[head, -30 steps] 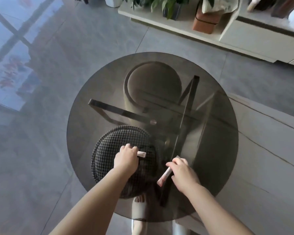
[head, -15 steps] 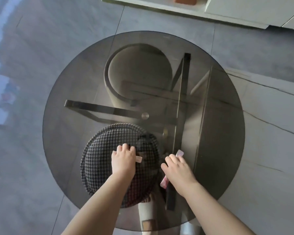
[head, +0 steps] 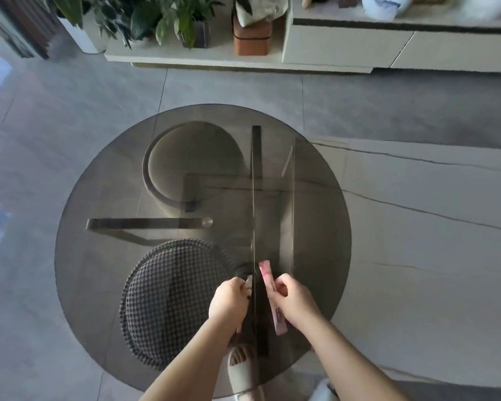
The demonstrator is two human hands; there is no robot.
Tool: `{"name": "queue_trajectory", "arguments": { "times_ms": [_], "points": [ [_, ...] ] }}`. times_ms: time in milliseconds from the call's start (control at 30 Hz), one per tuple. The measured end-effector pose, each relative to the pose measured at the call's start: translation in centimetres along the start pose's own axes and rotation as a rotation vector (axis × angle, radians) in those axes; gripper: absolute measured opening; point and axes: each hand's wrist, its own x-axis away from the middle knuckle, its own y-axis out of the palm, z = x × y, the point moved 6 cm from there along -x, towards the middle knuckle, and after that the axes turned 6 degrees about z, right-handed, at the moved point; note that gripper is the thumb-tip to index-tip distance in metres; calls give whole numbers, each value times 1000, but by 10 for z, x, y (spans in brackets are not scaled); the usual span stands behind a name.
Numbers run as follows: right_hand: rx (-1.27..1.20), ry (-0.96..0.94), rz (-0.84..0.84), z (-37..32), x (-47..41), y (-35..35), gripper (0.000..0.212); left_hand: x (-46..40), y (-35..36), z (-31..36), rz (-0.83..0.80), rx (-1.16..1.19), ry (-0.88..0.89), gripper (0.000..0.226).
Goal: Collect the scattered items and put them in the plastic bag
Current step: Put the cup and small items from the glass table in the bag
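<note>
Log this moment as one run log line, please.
stage: collecting | left hand: grips small pale sachet | right hand: holds long pink sachet | surface: round smoked-glass table | plastic bag: not in view

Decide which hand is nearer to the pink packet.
Right. The right hand holds the pink packet; the left hand sits to its left, gripping a small item.
</note>
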Motion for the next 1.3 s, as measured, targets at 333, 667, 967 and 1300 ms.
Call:
{"name": "queue_trajectory", "arguments": {
  "times_ms": [333, 667, 967, 1300],
  "points": [
    [-324, 43, 78, 51, 111, -157, 34, 133, 53, 167, -247, 150, 102, 24],
    [-435, 26, 418, 168, 229, -348, 19, 299, 140, 367, -247, -104, 421, 40],
    [-547, 79, 695, 305, 346, -446, 13, 429, 258, 471, -470, -71, 558, 32],
    [-873, 280, 1061, 459, 481, -486, 17, 585, 431, 526, -842, -359, 801, 31]
  ]
}}
